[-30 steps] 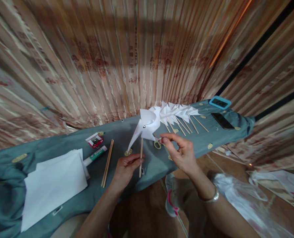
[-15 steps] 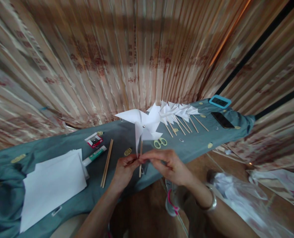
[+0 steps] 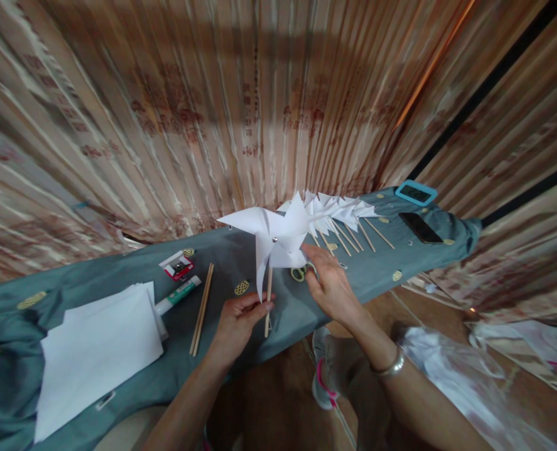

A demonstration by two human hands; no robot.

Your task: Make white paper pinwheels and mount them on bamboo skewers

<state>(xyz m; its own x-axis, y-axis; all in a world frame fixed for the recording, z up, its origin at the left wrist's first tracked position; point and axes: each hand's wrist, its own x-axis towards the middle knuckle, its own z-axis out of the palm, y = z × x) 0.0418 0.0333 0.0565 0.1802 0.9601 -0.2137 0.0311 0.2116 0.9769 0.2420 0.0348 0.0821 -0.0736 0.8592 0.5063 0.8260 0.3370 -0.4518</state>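
A white paper pinwheel with a silver pin at its centre stands upright above the table. My left hand is closed, pinching the pinwheel's wooden stick below the blades. My right hand is at the pinwheel's lower right blade. Its fingers are stretched out, with the thumb apart from them, and the fingertips are at the blade's edge; whether they touch it I cannot tell. Scissors with pale green handles lie under and beside the right hand, partly hidden. Several finished pinwheels lie overlapping in a row behind.
On the blue-green cloth are a stack of white paper, a glue stick, a red and white box and loose wooden sticks. A black phone and a blue-framed device lie far right. Curtains hang behind.
My right hand has left the stick and moved up and right to the pinwheel's blade. The blades have turned slightly. My left hand still holds the stick in the same place.
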